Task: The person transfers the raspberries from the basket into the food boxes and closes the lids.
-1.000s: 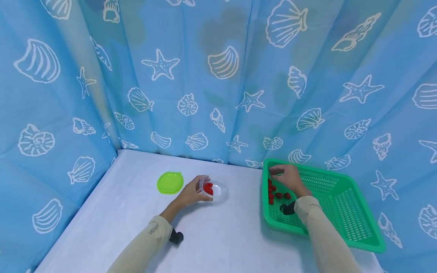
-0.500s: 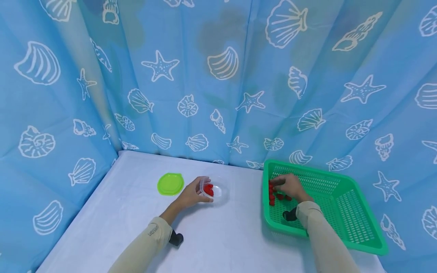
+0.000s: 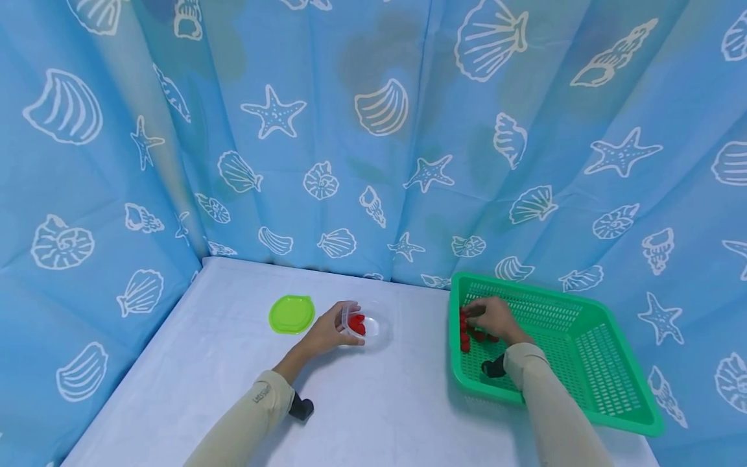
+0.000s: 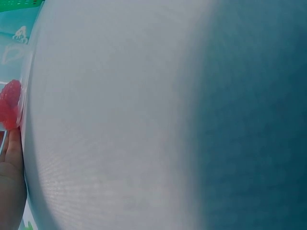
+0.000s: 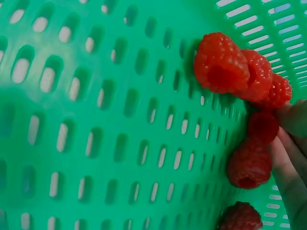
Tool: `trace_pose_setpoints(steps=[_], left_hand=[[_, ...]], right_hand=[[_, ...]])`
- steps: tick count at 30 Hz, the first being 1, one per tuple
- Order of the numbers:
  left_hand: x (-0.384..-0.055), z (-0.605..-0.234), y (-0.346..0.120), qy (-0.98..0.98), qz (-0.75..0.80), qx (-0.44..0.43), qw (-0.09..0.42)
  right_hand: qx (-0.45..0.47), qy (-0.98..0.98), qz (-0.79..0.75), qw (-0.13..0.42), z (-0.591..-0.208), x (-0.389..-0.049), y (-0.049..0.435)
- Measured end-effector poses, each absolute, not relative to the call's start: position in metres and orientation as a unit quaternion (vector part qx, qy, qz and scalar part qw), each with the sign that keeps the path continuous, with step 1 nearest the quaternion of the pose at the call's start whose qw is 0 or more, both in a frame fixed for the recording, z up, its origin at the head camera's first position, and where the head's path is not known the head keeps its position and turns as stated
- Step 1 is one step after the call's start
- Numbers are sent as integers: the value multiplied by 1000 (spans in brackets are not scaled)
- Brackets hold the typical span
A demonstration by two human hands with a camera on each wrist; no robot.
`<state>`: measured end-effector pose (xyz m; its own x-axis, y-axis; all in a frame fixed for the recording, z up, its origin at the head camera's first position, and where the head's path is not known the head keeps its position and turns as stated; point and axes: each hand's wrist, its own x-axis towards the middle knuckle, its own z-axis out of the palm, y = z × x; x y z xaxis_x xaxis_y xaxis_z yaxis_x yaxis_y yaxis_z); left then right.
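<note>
My left hand (image 3: pixel 328 329) grips a small clear plastic container (image 3: pixel 378 324), tilted on its side toward the right. Red raspberries (image 3: pixel 356 324) lie inside it, close to the palm; the left wrist view catches these raspberries (image 4: pixel 9 105) beside the fingers at its left edge. Over in the green basket (image 3: pixel 613 421), my right hand (image 3: pixel 496 319) reaches down to more raspberries (image 3: pixel 464 337) along the left wall. Up close in the right wrist view, thumb and finger pinch one raspberry (image 5: pixel 263 127), with several others touching or near it on the slotted floor.
A lime-green lid (image 3: pixel 292 314) lies on the white tablecloth (image 3: pixel 373 402), left of the container. Blue shell-patterned curtains (image 3: pixel 327 130) stand behind and left of the table. The basket's high rim surrounds my right hand.
My right hand has come down from the basket's back left corner onto the raspberries, and its fingers have closed in. The left hand and container have stayed nearly still.
</note>
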<state>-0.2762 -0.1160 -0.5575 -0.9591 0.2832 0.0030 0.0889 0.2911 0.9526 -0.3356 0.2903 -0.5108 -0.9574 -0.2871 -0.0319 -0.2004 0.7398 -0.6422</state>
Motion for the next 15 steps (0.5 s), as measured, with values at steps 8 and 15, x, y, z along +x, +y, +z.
trace_pose_setpoints(steps=[8, 15], left_hand=[[-277, -559, -116, 804, 577, 114, 85], [-277, -559, -117, 804, 578, 109, 89]], right_hand=[[-119, 930, -340, 80, -512, -336, 290], [-115, 930, -336, 96, -510, -335, 291]])
